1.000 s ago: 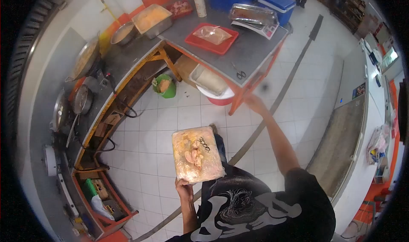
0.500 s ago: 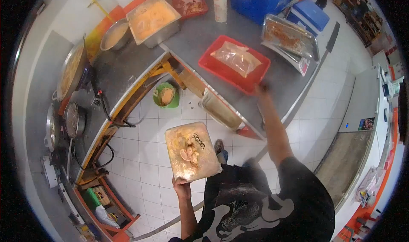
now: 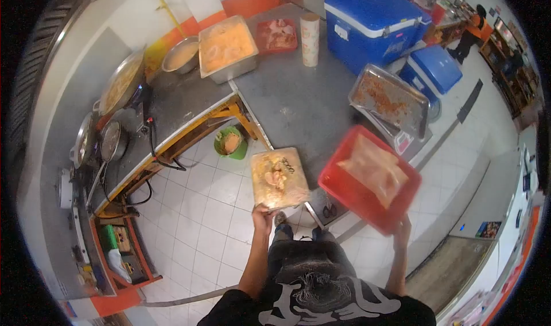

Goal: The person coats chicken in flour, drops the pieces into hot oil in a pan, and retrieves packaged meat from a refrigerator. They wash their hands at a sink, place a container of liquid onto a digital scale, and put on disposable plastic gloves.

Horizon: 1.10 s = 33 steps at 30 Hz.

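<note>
My left hand (image 3: 263,216) grips the near edge of a rectangular plastic tub (image 3: 265,180). The tub has black handwritten digits on it and pale, yellowish food pieces showing in the middle. On the right, my right hand (image 3: 402,228) is closed on the near corner of a red plastic tray (image 3: 344,197), its fingers partly behind the rim. The tray is off the tabletop and slightly blurred. A clear plastic bag (image 3: 373,168) lies in it, with contents I cannot make out.
On the grey table (image 3: 287,111) are a metal pan of orange batter-like mix (image 3: 229,45), a red tray of raw meat (image 3: 276,36), a paper roll (image 3: 310,39), a blue cooler (image 3: 370,25) and a crumb-strewn metal tray (image 3: 387,96). A green bucket (image 3: 232,148) stands below. Another person (image 3: 473,28) is far off.
My right hand has lifted the red tray with the bag off the table and brought it toward me and to the right. The tub in my left hand is now farther forward. The view has shifted.
</note>
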Each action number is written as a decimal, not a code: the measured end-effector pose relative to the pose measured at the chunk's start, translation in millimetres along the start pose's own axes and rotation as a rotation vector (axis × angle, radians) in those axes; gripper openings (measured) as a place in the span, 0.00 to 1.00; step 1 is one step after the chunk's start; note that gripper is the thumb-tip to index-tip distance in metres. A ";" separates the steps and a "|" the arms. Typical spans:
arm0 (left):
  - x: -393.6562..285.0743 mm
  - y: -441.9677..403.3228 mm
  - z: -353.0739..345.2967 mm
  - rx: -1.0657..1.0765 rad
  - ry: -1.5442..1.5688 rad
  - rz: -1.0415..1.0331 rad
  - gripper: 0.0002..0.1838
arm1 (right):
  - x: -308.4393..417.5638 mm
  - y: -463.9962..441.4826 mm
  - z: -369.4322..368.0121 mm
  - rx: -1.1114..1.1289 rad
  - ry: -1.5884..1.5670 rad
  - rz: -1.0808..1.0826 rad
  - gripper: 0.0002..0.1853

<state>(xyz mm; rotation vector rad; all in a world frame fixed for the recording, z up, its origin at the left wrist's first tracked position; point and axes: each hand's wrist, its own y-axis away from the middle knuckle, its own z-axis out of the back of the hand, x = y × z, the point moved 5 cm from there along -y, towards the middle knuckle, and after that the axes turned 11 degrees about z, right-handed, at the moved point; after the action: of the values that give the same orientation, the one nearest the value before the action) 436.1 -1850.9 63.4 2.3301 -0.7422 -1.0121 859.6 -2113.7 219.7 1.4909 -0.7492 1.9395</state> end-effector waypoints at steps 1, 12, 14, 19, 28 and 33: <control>15.5 -12.9 -19.1 0.017 0.003 0.017 0.22 | 13.8 0.1 16.9 0.022 -0.035 -0.028 0.17; 45.7 -25.1 -166.0 0.082 -0.593 0.245 0.26 | 44.2 -36.2 50.6 0.117 0.078 0.126 0.18; 37.0 -15.3 -133.4 0.196 -0.694 0.009 0.23 | 78.9 -31.9 8.8 0.150 -0.024 0.260 0.18; -4.2 115.5 -8.2 0.092 -0.692 -0.028 0.21 | 41.8 -37.6 -70.7 0.344 0.138 0.236 0.21; 19.5 356.1 320.0 -0.595 -0.149 -0.004 0.20 | 50.9 111.8 -347.8 0.826 0.023 0.280 0.25; -41.0 454.4 426.5 -0.809 0.083 -0.249 0.21 | 48.8 220.0 -501.3 1.111 -0.059 0.250 0.29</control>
<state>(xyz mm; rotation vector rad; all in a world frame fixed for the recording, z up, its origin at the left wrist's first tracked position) -42.7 -2249.4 107.4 1.7456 0.0260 -1.0519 363.2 -1892.6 138.0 2.1105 0.2475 2.6968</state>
